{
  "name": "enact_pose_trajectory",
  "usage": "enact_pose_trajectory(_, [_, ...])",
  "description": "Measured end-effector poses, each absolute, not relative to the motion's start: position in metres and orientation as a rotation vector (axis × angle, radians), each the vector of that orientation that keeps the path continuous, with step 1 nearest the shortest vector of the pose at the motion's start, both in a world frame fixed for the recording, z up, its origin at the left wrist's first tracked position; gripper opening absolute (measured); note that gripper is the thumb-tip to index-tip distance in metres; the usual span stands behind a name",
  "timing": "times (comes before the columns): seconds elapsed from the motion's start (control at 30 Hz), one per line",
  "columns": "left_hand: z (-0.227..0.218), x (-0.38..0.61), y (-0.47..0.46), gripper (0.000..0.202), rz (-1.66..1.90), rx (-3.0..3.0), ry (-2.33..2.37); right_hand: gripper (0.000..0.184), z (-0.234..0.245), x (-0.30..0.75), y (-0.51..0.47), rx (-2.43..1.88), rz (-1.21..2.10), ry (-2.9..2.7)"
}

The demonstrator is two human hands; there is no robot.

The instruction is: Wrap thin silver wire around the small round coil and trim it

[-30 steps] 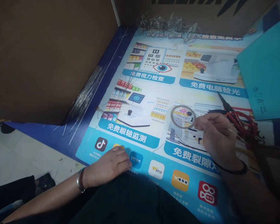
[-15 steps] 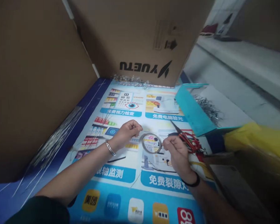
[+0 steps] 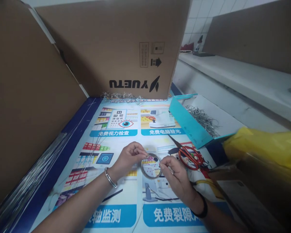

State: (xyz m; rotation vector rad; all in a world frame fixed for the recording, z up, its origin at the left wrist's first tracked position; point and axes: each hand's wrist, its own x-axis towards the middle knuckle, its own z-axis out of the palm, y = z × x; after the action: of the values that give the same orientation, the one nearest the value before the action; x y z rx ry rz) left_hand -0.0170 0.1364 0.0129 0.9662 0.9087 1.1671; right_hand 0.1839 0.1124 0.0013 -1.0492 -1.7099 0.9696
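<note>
Since the ring [image 3: 150, 177] looks light and springy, my right hand [image 3: 178, 176] pinches its rim above the printed sheet [image 3: 126, 215]; my left hand [image 3: 129, 158] has fingertips together by its top, hold unclear.

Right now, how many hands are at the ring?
2: the left hand at the upper left of the ring, the right hand at its right edge. Neither is hidden.

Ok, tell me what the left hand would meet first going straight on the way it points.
Most likely the thin, grey, round ring, apparently metal: the left hand points toward its upper left rim, with the fingertips so near they may already touch; depth is unclear.
</note>
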Motion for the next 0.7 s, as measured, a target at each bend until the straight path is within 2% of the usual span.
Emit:
enact_pose_trajectory(0.23, [0.0174,-0.0130,0.1298,0.026,1.140,1.019,0.932,0.013,0.0064,0.1826,0.1105,-1.003,0.787,-1.802])
enact_pose_trajectory(0.7, [0.0159,-0.0113,0.1289,0.024,1.092,0.990,0.888,0.012,0.0035,0.1801,0.1109,-1.013,0.804,-1.809])
